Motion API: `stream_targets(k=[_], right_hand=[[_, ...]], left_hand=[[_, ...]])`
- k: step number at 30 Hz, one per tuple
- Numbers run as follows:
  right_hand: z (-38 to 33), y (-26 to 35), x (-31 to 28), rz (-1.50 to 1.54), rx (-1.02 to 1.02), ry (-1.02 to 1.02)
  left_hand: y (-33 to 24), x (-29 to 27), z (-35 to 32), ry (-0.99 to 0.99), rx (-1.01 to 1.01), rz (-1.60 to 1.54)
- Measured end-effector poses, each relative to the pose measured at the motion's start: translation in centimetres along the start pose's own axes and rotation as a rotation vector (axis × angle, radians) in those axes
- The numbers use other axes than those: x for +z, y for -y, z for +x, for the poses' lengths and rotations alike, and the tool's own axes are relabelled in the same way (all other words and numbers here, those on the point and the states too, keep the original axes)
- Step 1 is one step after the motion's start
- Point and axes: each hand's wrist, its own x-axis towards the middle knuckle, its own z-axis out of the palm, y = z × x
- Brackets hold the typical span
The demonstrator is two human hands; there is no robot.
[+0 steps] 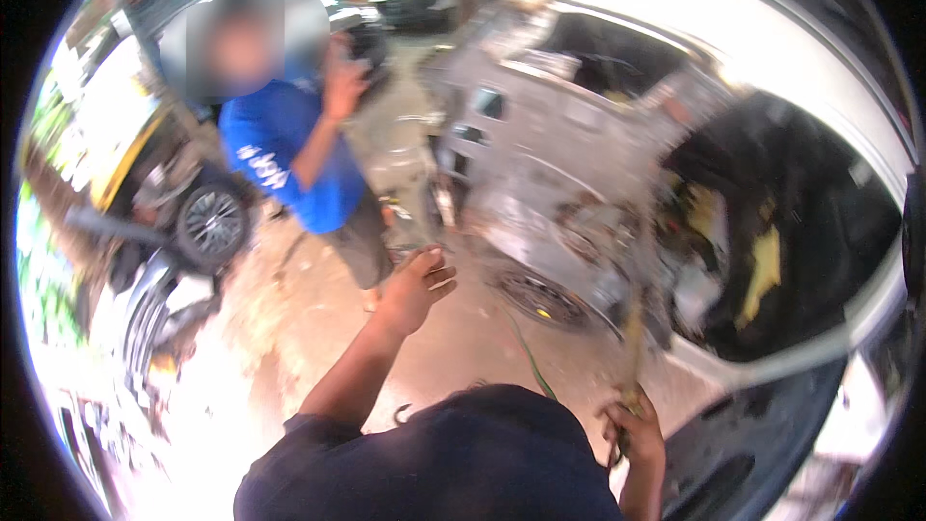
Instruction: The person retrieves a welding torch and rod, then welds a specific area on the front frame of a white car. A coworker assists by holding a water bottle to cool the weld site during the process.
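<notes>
My left hand [417, 294] is raised in front of me over the floor, its fingers loosely bent and apart, with nothing visible in it. Low on the right, my right hand [637, 425] is closed around a long, thin, yellowish-brown rod [633, 342]. The rod rises from my fist toward the stripped car body [569, 188]; its far end blurs into the metal. Something dark and thin hangs below that fist, too blurred to name. The bare grey panels of the car body are dented, with several openings.
A person in a blue shirt [318, 159] stands ahead on the left, one hand raised. A wheel [212, 222] and car parts lie beyond. A tyre [540, 296] lies under the car body. A green hose or cable [532, 359] crosses the floor. A white door frame [772, 364] stands at right.
</notes>
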Motion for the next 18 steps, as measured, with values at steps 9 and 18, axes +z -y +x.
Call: stream_targets(k=[9, 18], right_hand=[[-0.6, -1.9, 0.9, 0.001, 0.041, 0.039], [0.0, -1.1, 1.3, -0.059, 0.057, 0.093]], left_hand=[[-6.9, -5.8, -0.6, -0.349, 0.373, 0.066], [-6.5, -11.7, 0.5, -0.771, 0.521, 1.122]])
